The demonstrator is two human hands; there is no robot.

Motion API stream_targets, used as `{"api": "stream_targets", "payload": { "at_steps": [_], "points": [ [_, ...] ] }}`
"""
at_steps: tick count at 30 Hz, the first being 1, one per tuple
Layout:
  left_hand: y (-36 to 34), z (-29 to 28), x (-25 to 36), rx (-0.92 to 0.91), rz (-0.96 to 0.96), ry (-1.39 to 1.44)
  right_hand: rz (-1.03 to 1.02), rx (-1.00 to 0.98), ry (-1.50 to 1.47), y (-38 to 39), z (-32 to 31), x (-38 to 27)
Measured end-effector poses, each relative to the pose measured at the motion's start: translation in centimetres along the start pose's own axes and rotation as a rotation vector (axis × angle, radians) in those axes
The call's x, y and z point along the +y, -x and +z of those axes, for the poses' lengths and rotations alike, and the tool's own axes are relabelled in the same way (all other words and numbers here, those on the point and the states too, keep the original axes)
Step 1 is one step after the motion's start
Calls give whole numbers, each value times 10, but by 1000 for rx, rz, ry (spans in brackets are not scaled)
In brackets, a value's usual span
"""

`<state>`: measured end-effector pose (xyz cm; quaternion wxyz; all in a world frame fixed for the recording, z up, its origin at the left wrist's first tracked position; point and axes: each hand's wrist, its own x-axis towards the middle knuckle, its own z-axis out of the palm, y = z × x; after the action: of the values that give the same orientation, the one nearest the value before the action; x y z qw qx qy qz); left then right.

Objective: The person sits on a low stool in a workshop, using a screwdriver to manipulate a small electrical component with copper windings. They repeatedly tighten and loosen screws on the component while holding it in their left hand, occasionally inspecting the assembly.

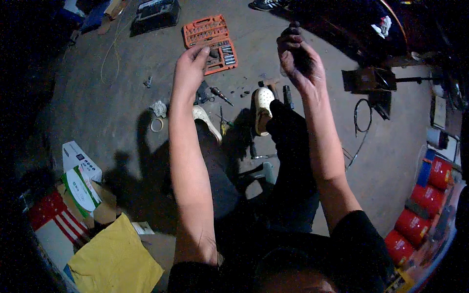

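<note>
My left hand (191,62) is raised at the upper middle, its thumb pressed toward curled fingers. Whatever lies between them is too small and dark to name. Behind it in the view lies an open orange socket set case (229,38) with rows of metal sockets. My right hand (300,61), blackened with grime over palm and fingers, is held up to the right. Its fingers are curled together, and a dark bit shows at their tips; I cannot make out what it is. The two hands are apart.
Between my light clogs (265,100) and around them lie a pneumatic-looking tool (221,95), a screwdriver (223,126), a hammer (273,89) and a tape roll (157,125). Cartons and a yellow bag (117,256) stand left, red containers (413,225) right, a black toolbox (156,17) far left.
</note>
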<state>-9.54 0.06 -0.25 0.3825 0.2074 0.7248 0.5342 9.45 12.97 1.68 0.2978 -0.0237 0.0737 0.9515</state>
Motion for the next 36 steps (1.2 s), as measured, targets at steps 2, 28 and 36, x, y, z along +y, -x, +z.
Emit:
{"api": "stream_targets", "payload": {
  "at_steps": [2, 28, 36],
  "points": [
    [-7, -2, -7, -1, 37, -149, 97, -80, -45, 0, -8, -9],
    [13, 8, 2, -410, 332, 59, -738, -345, 2301, -15, -19, 11],
    [3, -7, -9, -171, 338, 310, 343, -20, 1663, 9, 2, 37]
  ]
}}
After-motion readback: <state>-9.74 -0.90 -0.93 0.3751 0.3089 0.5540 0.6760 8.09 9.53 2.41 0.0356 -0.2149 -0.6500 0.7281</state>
